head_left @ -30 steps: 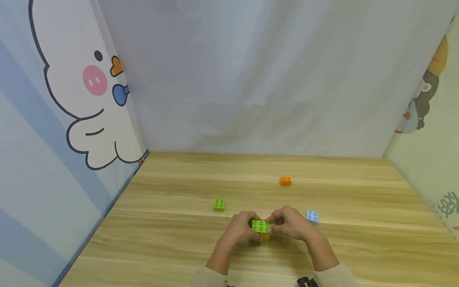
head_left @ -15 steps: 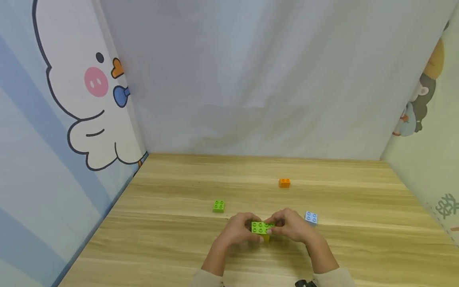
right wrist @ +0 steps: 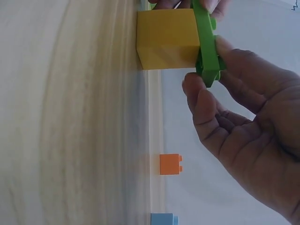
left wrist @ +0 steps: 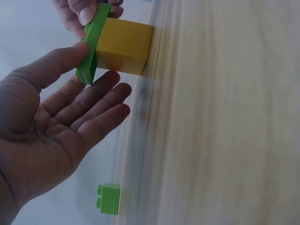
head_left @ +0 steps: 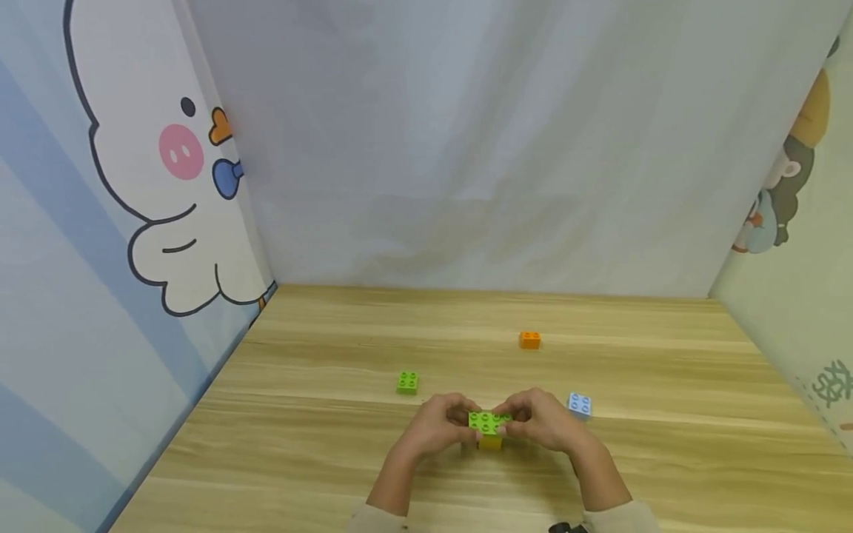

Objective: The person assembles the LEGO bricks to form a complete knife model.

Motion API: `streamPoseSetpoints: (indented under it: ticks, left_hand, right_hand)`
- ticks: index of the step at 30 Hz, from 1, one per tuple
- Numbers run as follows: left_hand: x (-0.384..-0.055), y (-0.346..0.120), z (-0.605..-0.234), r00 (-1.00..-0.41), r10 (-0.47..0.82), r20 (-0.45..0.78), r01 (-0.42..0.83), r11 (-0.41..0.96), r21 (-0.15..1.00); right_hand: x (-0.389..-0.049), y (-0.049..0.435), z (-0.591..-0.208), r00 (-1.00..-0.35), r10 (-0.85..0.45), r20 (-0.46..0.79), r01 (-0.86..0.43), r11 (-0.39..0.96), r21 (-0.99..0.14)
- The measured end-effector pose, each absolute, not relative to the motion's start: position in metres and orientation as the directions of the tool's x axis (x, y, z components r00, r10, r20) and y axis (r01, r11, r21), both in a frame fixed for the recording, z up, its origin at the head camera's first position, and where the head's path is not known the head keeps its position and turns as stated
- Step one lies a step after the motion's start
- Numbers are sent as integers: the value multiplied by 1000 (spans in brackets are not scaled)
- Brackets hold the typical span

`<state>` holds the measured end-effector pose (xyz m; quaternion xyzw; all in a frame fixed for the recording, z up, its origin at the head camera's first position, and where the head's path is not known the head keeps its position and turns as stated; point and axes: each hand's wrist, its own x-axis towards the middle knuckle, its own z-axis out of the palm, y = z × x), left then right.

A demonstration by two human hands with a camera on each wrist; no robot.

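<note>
A flat green building brick (head_left: 484, 421), its studs facing up, sits across the top of a yellow block (head_left: 490, 443) that stands on the table. From the left end, my left hand (head_left: 436, 426) pinches the green brick, thumb at its near edge; the left wrist view shows the other fingers (left wrist: 101, 101) extended beside the yellow block. At the opposite end my right hand (head_left: 543, 420) holds the same brick with its thumb on the studded side. In the right wrist view, the right fingers (right wrist: 206, 112) curl below the brick's end.
On the wooden table (head_left: 300, 444) lie a small green brick (head_left: 408, 383) to the left, an orange brick (head_left: 530, 340) farther back, and a light blue brick (head_left: 580, 405) just beyond my right hand. A pale curtain (head_left: 466, 148) hangs behind the table.
My left thumb has moved up from beside the yellow block to the green brick's edge, so more of the yellow face shows. My right hand stays nearly still.
</note>
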<state>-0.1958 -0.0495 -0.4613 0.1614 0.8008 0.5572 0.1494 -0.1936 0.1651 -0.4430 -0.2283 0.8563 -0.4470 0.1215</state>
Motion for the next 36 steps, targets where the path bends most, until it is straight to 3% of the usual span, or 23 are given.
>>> streamPoseSetpoints:
  ticks: [15, 23, 36]
  left_hand:
    - [-198, -47, -458, -908, 412, -80, 84, 365, 927]
    - [-196, -46, -457, -904, 418, -89, 79, 368, 926]
    - [-197, -47, -456, -907, 410, -94, 76, 380, 922]
  right_hand:
    - [-184, 171, -428, -877, -478, 48, -317, 500, -806]
    - [-175, 196, -430, -931, -364, 30, -232, 525, -819]
    - [-171, 224, -430, -961, -276, 20, -168, 523, -836]
